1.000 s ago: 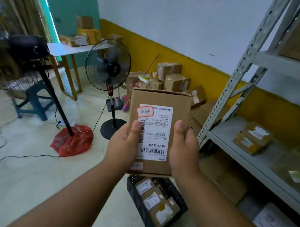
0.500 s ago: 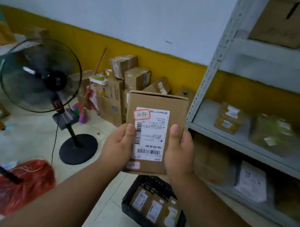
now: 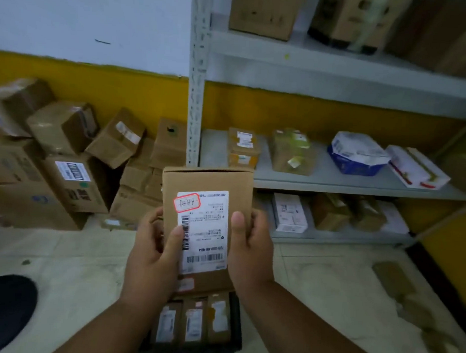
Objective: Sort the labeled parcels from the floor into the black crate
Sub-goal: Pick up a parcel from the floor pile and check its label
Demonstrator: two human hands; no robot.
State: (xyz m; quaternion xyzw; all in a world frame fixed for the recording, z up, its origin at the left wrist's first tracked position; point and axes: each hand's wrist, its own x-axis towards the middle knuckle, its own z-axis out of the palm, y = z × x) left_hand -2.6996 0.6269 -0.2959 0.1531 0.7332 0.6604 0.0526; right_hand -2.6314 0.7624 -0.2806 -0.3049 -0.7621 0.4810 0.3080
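The floor [image 3: 328, 290] is pale and scuffed, and the wall [image 3: 100, 18] across the top of the frame is white above a yellow band. A grey metal shelf rack [image 3: 319, 179] fills the right side, with boxes and wrapped packets on its levels. At the left, a heap of brown cardboard boxes [image 3: 76, 155] leans against the wall.

I hold a brown parcel [image 3: 210, 181] upright in the middle of the frame, above the black crate [image 3: 237, 324] at the lower centre. My left hand [image 3: 149, 258] grips its left edge, thumb on the white label [image 3: 206, 228]. My right hand [image 3: 250, 253] grips its right edge, thumb on the front. The label carries barcodes and a red-outlined box with handwriting I cannot read; the printed number is too blurred to trust. Three labelled parcels [image 3: 192, 322] stand side by side in the crate.
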